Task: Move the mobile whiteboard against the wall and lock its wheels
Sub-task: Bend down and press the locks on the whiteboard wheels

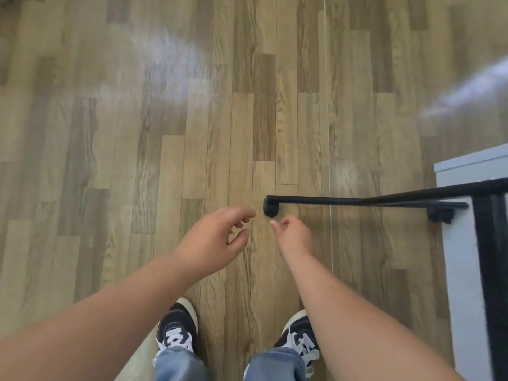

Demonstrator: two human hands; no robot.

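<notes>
The mobile whiteboard's black base leg (316,200) lies across the floor at right, ending in a black caster wheel (270,208). A second caster (439,215) sits under the far end, by the black upright (492,270). My left hand (214,239) hovers left of the near caster, fingers loosely apart and empty. Just below and beside that caster, my right hand (294,237) has its fingers curled with nothing in them. Neither hand touches the stand.
Wood-look plank floor (165,133) spreads all around. A pale wall or panel (464,257) runs down the right edge behind the stand. My two dark sneakers (178,329) stand at the bottom, about half a metre short of the caster.
</notes>
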